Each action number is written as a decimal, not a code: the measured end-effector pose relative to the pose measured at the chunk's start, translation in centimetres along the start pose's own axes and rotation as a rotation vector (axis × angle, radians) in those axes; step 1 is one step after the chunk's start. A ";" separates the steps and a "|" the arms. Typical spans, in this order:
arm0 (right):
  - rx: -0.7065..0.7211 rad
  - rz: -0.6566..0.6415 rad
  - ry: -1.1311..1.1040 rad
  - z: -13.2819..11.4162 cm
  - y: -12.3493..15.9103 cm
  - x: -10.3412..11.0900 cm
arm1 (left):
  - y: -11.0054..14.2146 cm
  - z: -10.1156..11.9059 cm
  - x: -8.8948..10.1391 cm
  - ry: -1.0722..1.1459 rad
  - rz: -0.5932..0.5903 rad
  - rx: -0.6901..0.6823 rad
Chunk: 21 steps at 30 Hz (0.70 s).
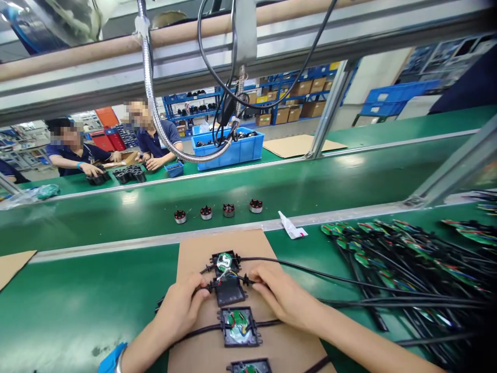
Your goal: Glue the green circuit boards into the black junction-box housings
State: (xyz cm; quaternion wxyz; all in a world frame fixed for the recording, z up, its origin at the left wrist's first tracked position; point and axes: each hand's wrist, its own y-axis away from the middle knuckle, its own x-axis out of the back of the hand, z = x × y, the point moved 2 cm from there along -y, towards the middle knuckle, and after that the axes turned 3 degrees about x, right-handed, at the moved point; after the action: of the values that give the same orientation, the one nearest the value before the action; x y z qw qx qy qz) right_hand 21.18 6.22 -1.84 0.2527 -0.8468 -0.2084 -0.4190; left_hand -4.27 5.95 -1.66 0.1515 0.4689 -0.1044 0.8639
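On a cardboard sheet (209, 362) lies a column of small black plastic housings. My left hand (182, 300) pinches a black cable at the left side of one housing (230, 293), and my right hand (277, 294) grips the cable on its right side. Coloured wires (229, 277) show along that housing's upper edge. Just beyond it sits a housing with a round green circuit board (224, 261) smeared with white paste. Nearer me, another housing (240, 327) holds a green board with cables out both sides. A further housing (250, 366) is cut off by the bottom edge.
A heap of black cables with green circuit boards (388, 254) covers the bench on the right. Several small round motors (229, 210) stand in a row beyond the metal rail, near a white tube (291, 226). Two people work across the bench beside a blue bin (229, 155).
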 end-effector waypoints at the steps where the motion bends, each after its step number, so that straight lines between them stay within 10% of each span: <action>1: 0.015 -0.009 0.013 -0.7 0.1 0.6 | 0.2 0.2 0.1 0.010 -0.001 -0.004; 7: 0.021 -0.172 0.218 -4.2 -2.1 3.2 | 0.2 1.3 0.5 -0.101 -0.042 -0.028; 21: 0.094 -0.325 0.423 -3.4 -4.9 2.0 | -1.0 1.1 -0.7 -0.144 -0.071 0.022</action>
State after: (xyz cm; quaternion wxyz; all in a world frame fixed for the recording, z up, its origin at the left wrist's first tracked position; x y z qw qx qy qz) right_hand 17.51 8.33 2.78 0.2591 -0.6831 -0.3035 -0.6116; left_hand -2.70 6.39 -1.64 0.1689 0.5347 -0.0889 0.8232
